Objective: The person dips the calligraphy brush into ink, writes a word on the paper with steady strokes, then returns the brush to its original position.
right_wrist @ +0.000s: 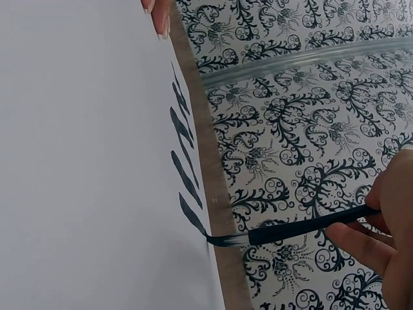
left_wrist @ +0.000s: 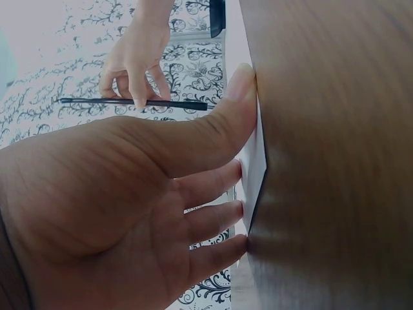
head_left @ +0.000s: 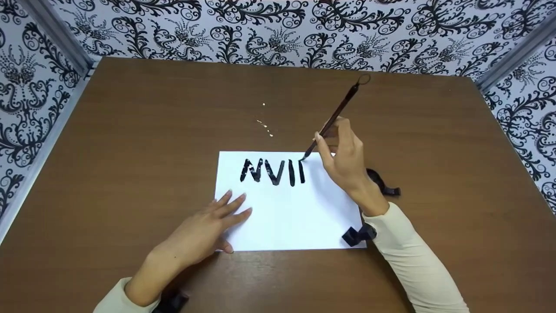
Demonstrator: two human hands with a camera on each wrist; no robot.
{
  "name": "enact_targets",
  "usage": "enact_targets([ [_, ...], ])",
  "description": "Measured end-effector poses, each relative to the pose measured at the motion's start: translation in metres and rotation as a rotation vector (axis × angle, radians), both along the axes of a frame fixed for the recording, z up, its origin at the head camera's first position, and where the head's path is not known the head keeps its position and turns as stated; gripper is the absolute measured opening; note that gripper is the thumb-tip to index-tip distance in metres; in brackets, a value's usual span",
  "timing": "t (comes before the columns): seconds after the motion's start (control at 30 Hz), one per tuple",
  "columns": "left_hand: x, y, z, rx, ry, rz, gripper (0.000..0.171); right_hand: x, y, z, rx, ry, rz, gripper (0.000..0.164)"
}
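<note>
A white sheet of paper (head_left: pixel 286 217) lies on the brown table, with thick black strokes (head_left: pixel 276 172) reading like "NVII" along its upper part. My right hand (head_left: pixel 345 161) pinches a dark paintbrush (head_left: pixel 339 111) between thumb and fingers, its handle slanting up to a loop at the end. In the right wrist view the bristles (right_wrist: pixel 226 240) are black with paint and touch the paper at the top of the last stroke. My left hand (head_left: pixel 204 232) rests with spread fingers on the sheet's left part, thumb at its lower edge, as the left wrist view also shows.
The brown table (head_left: pixel 152 130) spreads around the sheet. Small pale specks (head_left: pixel 265 126) lie on it beyond the paper. Dark straps (head_left: pixel 359 234) hang by my right wrist, over the sheet's lower right corner. Patterned black-and-white panels (head_left: pixel 278 34) stand behind the table and at its sides.
</note>
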State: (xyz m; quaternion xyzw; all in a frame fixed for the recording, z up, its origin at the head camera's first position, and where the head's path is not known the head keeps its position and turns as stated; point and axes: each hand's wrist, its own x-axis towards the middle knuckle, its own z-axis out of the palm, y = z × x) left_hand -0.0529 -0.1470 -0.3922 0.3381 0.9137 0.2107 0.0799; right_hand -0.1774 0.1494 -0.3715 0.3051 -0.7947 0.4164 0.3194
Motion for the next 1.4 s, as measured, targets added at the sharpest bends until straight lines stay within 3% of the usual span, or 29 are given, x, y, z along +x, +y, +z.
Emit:
enact_targets([
  [0.77,0.0,0.0,0.0,0.002,-0.003,-0.008,0.075,0.002,0.006,0.004,0.134,0.048,-0.029,0.026],
  [1.4,0.001,0.001,-0.001,-0.007,-0.025,0.008,0.074,0.009,0.008,0.014,0.242,-0.017,-0.023,0.022],
])
